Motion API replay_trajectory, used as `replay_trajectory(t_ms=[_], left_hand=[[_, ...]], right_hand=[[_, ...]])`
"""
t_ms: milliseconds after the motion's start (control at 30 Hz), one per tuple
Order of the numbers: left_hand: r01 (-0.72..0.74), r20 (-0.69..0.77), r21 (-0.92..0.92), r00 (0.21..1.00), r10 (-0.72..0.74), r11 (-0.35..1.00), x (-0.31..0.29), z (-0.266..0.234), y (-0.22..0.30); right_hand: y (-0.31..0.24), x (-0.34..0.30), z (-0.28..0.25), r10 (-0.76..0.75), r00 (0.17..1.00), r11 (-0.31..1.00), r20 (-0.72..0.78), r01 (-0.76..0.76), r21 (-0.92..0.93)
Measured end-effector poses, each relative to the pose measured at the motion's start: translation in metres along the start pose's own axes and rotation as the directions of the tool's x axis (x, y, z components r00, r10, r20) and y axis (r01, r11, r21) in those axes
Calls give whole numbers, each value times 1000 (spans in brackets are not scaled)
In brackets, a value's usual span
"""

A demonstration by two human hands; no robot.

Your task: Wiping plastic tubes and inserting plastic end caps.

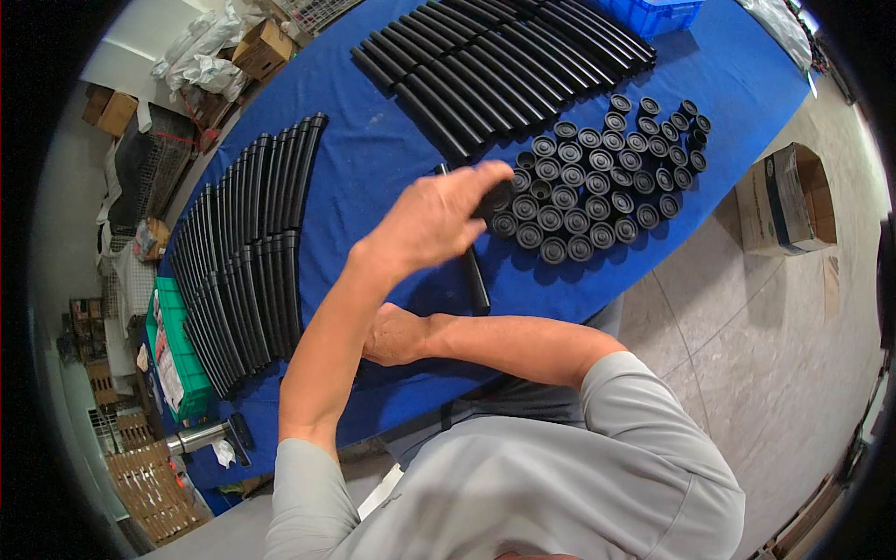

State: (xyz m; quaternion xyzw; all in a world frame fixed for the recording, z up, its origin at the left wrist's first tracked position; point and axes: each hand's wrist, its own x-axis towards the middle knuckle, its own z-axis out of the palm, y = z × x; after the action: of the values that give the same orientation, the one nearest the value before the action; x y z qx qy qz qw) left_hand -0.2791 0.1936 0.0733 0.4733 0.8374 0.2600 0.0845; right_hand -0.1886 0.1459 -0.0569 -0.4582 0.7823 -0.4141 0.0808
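My left hand (pixel 434 219) reaches across the blue-covered table to the near edge of a cluster of black round caps (pixel 576 221). Its thumb and fingers close around one dark round cap (pixel 499 197); the hand is slightly blurred. Beneath it lies a single black tube (pixel 477 280), partly covered by the hand. Closer to me, my right hand (pixel 396 335) is curled by the table's near side, partly behind my left forearm. Its fingers are closed, and whatever they hold is hidden.
Black tubes lie in rows at the far side (pixel 504 70); finished-looking capped tubes (pixel 247 252) lie at left. A blue crate (pixel 653 17) stands far right, a green crate (pixel 182 350) at left. An open cardboard box (pixel 786 201) sits on the floor at right.
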Motion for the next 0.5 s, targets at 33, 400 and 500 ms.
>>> replay_trajectory(t_ms=[33, 400, 500], left_hand=[[-29, 63, 19, 998, 27, 999, -4, 6, 9], [-232, 459, 121, 875, 153, 965, -16, 56, 46], [-221, 463, 133, 876, 136, 966, -14, 66, 51]], right_hand=[[5, 0, 5, -184, 945, 983, -271, 174, -59], [-8, -10, -6, -136, 966, 977, -219, 167, 130], [-10, -7, -14, -89, 991, 989, -103, 100, 112]])
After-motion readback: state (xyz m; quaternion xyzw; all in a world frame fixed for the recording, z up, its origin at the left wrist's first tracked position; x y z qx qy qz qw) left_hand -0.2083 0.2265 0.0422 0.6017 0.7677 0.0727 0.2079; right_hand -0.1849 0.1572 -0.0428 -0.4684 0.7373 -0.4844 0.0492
